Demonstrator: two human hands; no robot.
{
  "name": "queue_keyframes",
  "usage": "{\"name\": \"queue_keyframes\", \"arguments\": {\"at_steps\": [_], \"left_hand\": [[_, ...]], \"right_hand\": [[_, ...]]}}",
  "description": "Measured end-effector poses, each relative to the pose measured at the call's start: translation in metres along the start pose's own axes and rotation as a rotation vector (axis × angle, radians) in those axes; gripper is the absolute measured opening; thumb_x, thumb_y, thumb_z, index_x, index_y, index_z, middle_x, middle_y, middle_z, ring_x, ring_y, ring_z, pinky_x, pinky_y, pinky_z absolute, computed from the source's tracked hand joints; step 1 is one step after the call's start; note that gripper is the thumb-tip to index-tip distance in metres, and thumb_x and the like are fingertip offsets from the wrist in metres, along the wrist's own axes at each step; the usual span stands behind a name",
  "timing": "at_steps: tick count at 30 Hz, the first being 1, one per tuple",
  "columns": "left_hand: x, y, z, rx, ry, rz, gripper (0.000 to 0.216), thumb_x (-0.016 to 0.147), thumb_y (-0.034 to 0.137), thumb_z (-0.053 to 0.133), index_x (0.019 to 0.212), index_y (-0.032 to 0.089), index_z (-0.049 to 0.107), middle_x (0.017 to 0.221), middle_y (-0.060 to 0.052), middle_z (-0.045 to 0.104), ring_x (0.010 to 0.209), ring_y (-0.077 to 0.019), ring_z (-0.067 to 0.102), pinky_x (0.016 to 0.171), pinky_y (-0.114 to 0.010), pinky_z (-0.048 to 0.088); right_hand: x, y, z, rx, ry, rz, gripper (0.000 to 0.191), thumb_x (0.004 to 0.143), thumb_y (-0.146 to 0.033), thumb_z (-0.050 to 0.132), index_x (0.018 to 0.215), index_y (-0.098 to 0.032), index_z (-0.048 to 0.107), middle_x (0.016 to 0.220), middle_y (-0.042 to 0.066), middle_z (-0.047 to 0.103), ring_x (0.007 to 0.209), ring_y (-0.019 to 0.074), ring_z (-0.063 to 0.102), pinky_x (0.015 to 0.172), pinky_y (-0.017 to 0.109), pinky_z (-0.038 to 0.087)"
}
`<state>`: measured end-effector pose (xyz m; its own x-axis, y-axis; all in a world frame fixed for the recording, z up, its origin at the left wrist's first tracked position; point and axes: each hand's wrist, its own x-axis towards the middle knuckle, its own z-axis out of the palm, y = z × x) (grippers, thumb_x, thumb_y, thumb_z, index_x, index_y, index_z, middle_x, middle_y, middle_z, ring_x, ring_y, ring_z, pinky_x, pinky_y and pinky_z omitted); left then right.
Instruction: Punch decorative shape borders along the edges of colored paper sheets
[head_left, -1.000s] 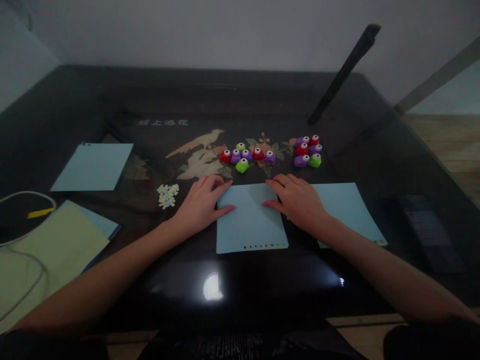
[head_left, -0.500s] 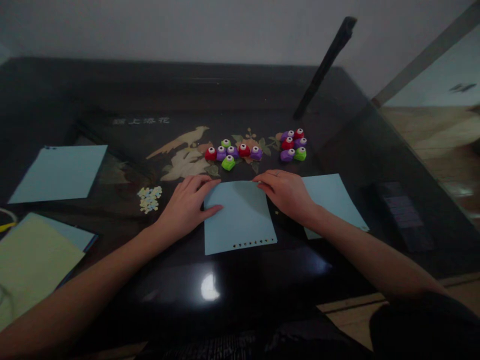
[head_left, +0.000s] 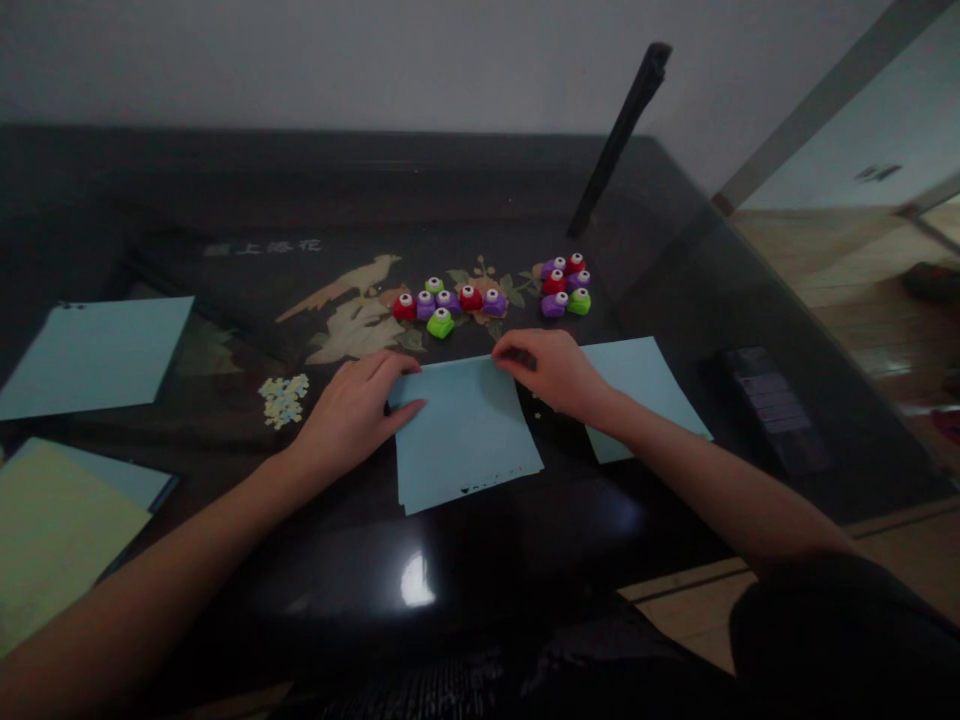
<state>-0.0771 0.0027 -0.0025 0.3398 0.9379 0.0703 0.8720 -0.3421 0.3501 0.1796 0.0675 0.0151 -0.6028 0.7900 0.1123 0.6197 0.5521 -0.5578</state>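
A light blue paper sheet (head_left: 463, 432) with a row of punched holes along its near edge lies on the dark glass table (head_left: 480, 560). My left hand (head_left: 352, 410) rests flat on the sheet's left edge, fingers stretched out. My right hand (head_left: 547, 372) pinches the sheet's far right corner with curled fingers. Just beyond the sheet sits a row of small red, purple and green craft punches (head_left: 448, 302), with a second cluster of punches (head_left: 566, 283) to its right.
A second blue sheet (head_left: 637, 395) lies under my right wrist. Another blue sheet (head_left: 94, 355) lies at far left, a yellow-green sheet (head_left: 56, 530) near left. A pile of punched confetti (head_left: 283, 398) sits left of my left hand. A black bar (head_left: 619, 135) leans at the back.
The view has swung right, so everything shifts left in frame. My right hand went from lying flat on the sheet to pinching its far corner. The sheet has turned slightly.
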Motion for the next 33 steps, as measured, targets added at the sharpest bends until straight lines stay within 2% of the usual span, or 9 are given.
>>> {"name": "queue_keyframes", "arguments": {"at_steps": [5,8,12,14,16,18,24,30,33], "left_hand": [[0.003,-0.003,-0.01,-0.399,-0.016,-0.191,0.034,0.082,0.039,0.061,0.11,0.021,0.055,0.09,-0.003,0.069,0.077,-0.0207,0.066,0.071,-0.034,0.053],[0.004,-0.003,-0.012,-0.745,-0.083,-0.311,0.047,0.077,0.048,0.067,0.113,0.019,0.057,0.089,-0.004,0.071,0.076,-0.021,0.068,0.065,-0.031,0.056],[0.003,0.0,-0.012,-0.976,-0.25,-0.39,0.042,0.073,0.055,0.069,0.091,0.018,0.067,0.084,-0.006,0.075,0.076,-0.0221,0.07,0.066,-0.031,0.057],[0.002,0.002,-0.013,-1.006,-0.303,-0.39,0.038,0.073,0.055,0.07,0.081,0.018,0.068,0.079,-0.005,0.075,0.07,-0.0208,0.07,0.062,-0.029,0.057],[0.001,0.004,-0.015,-1.004,-0.261,-0.389,0.035,0.074,0.053,0.07,0.077,0.018,0.068,0.076,-0.005,0.075,0.066,-0.019,0.069,0.058,-0.027,0.056],[0.002,0.006,-0.018,-0.988,-0.174,-0.393,0.032,0.075,0.05,0.07,0.077,0.018,0.068,0.075,-0.004,0.075,0.064,-0.018,0.069,0.058,-0.026,0.055],[0.002,0.01,-0.021,-0.966,0.021,-0.384,0.023,0.08,0.04,0.066,0.085,0.017,0.069,0.078,-0.004,0.075,0.069,-0.0186,0.07,0.063,-0.029,0.057],[0.0,0.011,-0.02,-0.912,0.069,-0.315,0.022,0.083,0.038,0.063,0.088,0.016,0.068,0.081,-0.004,0.075,0.069,-0.017,0.068,0.063,-0.027,0.055],[0.0,0.01,-0.02,-0.875,0.068,-0.291,0.023,0.083,0.039,0.062,0.082,0.016,0.066,0.072,-0.003,0.072,0.059,-0.0137,0.063,0.053,-0.023,0.05]], "right_hand": [[0.002,0.002,-0.006,0.348,-0.044,0.098,0.007,0.081,-0.019,0.061,0.084,-0.015,0.066,0.079,0.003,0.068,0.072,0.0142,0.063,0.068,0.029,0.048],[0.004,0.006,-0.011,0.535,-0.044,0.164,0.01,0.078,-0.023,0.064,0.084,-0.015,0.064,0.071,0.001,0.066,0.063,0.0131,0.061,0.061,0.028,0.049],[0.008,0.013,-0.017,0.684,0.054,0.197,0.015,0.073,-0.026,0.07,0.083,-0.015,0.066,0.064,-0.001,0.064,0.057,0.0113,0.057,0.055,0.026,0.046],[0.01,0.014,-0.02,0.745,0.137,0.218,0.018,0.071,-0.026,0.072,0.085,-0.015,0.067,0.063,-0.002,0.064,0.057,0.0107,0.057,0.055,0.026,0.046],[0.01,0.014,-0.021,0.826,0.178,0.253,0.02,0.071,-0.026,0.073,0.087,-0.016,0.067,0.064,-0.002,0.065,0.057,0.0108,0.058,0.055,0.025,0.047],[0.009,0.01,-0.022,0.885,0.129,0.282,0.02,0.073,-0.029,0.073,0.087,-0.016,0.067,0.066,-0.001,0.067,0.057,0.0112,0.06,0.055,0.026,0.049],[0.0,-0.005,-0.025,0.894,-0.233,0.313,0.023,0.072,-0.031,0.076,0.09,-0.018,0.071,0.08,0.003,0.074,0.076,0.019,0.069,0.069,0.035,0.057],[0.0,-0.005,-0.025,0.91,-0.188,0.365,0.017,0.072,-0.025,0.075,0.089,-0.02,0.074,0.082,0.003,0.075,0.081,0.0197,0.071,0.079,0.039,0.058],[0.0,-0.004,-0.026,0.899,-0.167,0.371,0.018,0.072,-0.024,0.075,0.09,-0.02,0.075,0.082,0.003,0.076,0.082,0.0203,0.071,0.08,0.04,0.058]]}}
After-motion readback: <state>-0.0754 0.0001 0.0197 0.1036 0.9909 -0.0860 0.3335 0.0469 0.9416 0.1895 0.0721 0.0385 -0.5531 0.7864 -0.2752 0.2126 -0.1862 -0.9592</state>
